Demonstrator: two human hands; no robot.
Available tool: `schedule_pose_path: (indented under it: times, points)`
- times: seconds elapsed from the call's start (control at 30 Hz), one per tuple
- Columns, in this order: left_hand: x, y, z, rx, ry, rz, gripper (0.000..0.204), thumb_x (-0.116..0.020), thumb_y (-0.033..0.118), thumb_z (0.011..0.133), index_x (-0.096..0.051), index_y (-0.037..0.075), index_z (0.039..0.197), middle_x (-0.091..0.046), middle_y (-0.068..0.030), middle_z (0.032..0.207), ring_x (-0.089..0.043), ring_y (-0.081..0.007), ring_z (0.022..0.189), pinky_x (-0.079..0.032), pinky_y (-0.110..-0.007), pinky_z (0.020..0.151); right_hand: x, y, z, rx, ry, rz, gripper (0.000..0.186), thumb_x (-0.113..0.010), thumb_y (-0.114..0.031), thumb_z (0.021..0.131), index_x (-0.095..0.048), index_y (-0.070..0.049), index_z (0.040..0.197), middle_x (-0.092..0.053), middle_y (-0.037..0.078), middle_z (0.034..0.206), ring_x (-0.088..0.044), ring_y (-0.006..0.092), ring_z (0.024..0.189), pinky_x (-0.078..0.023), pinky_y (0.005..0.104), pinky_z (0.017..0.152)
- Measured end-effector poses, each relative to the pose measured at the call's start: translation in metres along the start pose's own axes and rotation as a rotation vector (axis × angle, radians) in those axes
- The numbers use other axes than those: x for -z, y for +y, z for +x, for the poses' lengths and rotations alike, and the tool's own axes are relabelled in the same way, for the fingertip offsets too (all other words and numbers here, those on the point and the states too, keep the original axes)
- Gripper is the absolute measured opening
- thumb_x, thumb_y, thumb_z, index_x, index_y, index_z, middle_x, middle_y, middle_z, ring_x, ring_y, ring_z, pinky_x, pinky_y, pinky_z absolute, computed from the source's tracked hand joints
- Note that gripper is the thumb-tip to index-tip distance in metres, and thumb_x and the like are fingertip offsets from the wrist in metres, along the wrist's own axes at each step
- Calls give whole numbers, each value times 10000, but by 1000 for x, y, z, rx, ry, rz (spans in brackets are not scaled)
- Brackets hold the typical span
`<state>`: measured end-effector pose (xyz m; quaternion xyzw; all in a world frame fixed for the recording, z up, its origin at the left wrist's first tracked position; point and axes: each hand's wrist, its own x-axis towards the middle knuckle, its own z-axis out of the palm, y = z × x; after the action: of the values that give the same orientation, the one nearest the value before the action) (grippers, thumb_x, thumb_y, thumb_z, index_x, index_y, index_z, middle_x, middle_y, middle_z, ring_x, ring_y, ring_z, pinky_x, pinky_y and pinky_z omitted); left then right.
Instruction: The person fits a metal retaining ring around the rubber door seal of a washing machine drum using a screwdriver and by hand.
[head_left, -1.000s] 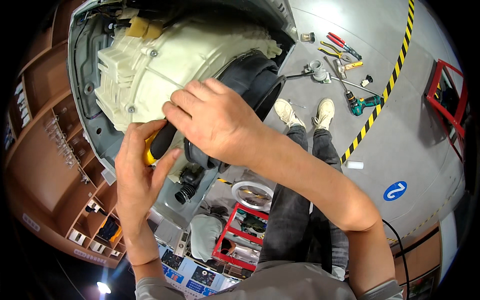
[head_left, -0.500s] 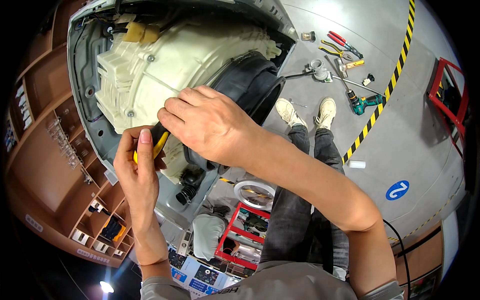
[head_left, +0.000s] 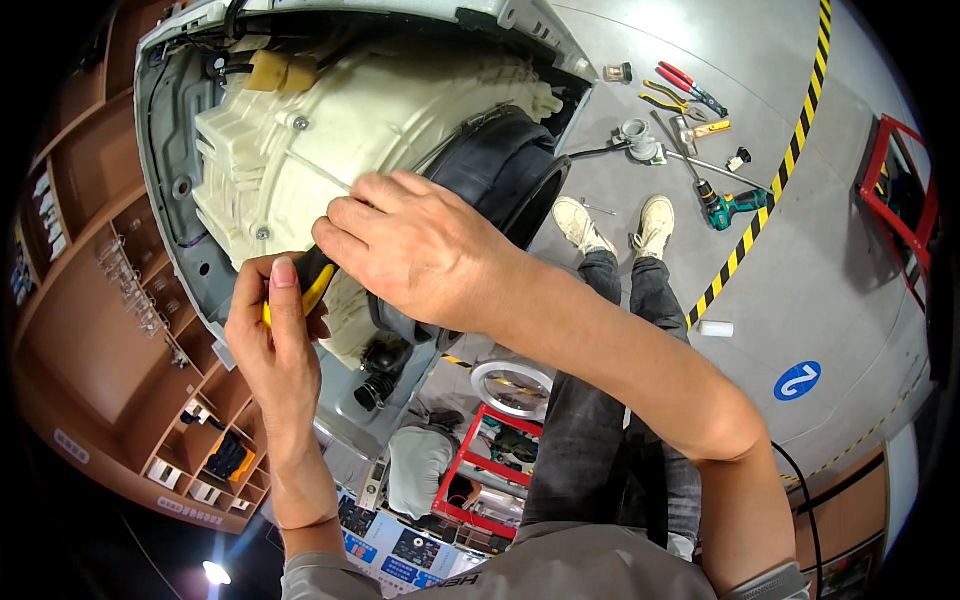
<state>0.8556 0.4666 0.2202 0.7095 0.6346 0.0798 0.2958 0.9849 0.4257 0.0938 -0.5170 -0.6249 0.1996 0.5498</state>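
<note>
A washing machine with its inside laid bare has a cream plastic tub (head_left: pixel 360 115) and a black rubber door gasket (head_left: pixel 490 165) on its right side. My left hand (head_left: pixel 275 330) is closed around a tool with a yellow-and-black handle (head_left: pixel 317 290), thumb pointing up. Over the tub's lower part, my right hand (head_left: pixel 415 245) is closed, its curled fingers meeting the black part of that handle. What those fingertips grip is hidden beneath them. The tool's working end is out of sight. Below my hands sits a black ribbed hose (head_left: pixel 373 390).
On the floor to the right lie red-handled pliers (head_left: pixel 690 88), yellow-handled pliers (head_left: pixel 668 100), a hammer (head_left: pixel 700 130) and a green cordless drill (head_left: pixel 732 205). A round door ring (head_left: pixel 512 388) and a red-framed cart (head_left: pixel 462 465) stand near my legs. Brown shelving (head_left: pixel 95 340) fills the left.
Both hands stay nearly in place on the tool. The view has shifted only slightly.
</note>
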Motion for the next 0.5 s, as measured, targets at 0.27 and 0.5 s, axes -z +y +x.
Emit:
schedule_pose_path:
  times: [0.27, 0.5]
  points:
    - [-2, -10, -6, 10, 23, -34, 304, -528, 265, 1072, -632, -7, 986, -560, 10, 711, -468, -38, 542, -381, -201, 484, -4, -1, -3, 9, -21, 6, 179, -610, -140, 823, -674, -45, 962, -623, 42, 942, -600, 218, 1001, -492, 334, 889]
    - [-3, -14, -7, 19, 37, -58, 306, -531, 270, 1070, -642, -8, 1008, -574, 6, 719, -469, -39, 542, -376, -199, 484, -3, 0, -3, 13, -32, 44, 249, -624, -117, 802, -654, -15, 1028, -611, 55, 971, -605, 224, 993, -517, 333, 915]
